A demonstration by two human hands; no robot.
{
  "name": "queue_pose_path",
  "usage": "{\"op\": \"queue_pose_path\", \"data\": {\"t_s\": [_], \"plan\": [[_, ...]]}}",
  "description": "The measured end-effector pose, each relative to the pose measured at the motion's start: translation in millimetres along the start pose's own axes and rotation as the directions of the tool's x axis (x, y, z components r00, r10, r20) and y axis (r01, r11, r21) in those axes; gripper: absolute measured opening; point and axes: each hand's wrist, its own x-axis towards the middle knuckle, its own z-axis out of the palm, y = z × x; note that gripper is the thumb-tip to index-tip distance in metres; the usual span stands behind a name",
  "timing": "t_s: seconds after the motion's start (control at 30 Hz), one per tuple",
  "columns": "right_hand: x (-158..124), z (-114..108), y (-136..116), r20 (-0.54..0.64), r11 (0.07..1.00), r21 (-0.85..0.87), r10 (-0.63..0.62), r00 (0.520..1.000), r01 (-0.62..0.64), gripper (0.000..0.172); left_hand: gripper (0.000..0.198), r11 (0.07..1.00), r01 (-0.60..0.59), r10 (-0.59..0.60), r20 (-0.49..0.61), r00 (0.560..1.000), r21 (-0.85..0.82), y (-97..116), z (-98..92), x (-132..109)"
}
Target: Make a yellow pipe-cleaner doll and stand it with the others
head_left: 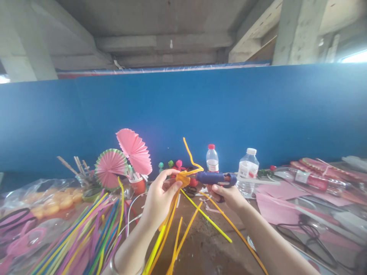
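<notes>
Head view: what are the hands holding?

Left hand [164, 194] pinches an orange fuzzy piece [182, 178] above the middle of the table [200, 248]; right hand [228, 193] grips a blue glue gun [210, 178], its nozzle pointing at that piece. Whether they touch, I can't tell.

And around them?

Loose orange stems [187, 223] and a bright yellow stem [210, 219] lie below. Behind the gun stand a red-capped bottle [212, 162] and, farther right, a white-capped bottle [248, 172].

Anything crowding the sides?

Left, a heap of coloured stems [94, 235] beside the forearm, with pink paper fans [134, 151] beyond; right, pink sheets [275, 210] and a tangled dark cable [312, 240].
</notes>
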Motion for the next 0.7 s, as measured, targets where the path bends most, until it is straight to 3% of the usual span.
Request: {"op": "queue_pose_path", "data": {"t_s": [0.7], "plan": [[2.4,-6.9,8.5,-0.036,1.0,-0.02,-0.007,0.999,0.006,0.04,0.027,0.998,-0.056,0.056,-0.06,0.997,0.007,0.7,-3.2,1.9]]}}
